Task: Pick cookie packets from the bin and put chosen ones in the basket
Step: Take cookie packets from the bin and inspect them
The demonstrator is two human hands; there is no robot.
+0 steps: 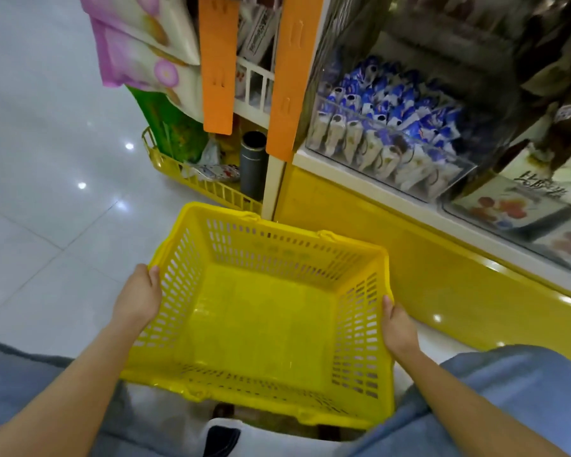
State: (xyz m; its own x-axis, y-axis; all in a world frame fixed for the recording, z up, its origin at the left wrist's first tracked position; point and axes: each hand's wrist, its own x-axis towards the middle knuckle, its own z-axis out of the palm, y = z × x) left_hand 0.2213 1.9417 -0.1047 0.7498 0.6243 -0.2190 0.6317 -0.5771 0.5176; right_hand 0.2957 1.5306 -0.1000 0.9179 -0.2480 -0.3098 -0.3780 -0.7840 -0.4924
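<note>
Both hands on the yellow basket (264,311), held low between the knees over the tiled floor (47,192). Left hand (139,296) grips the left rim, fingers curled over the edge; right hand (398,328) grips the right rim, thumb on top. Basket has nothing in it. Cookie packets (393,117), blue and white, sit in the clear bin (455,179) on the yellow shelf unit (393,245), up and right of the basket, well apart from both hands.
</note>
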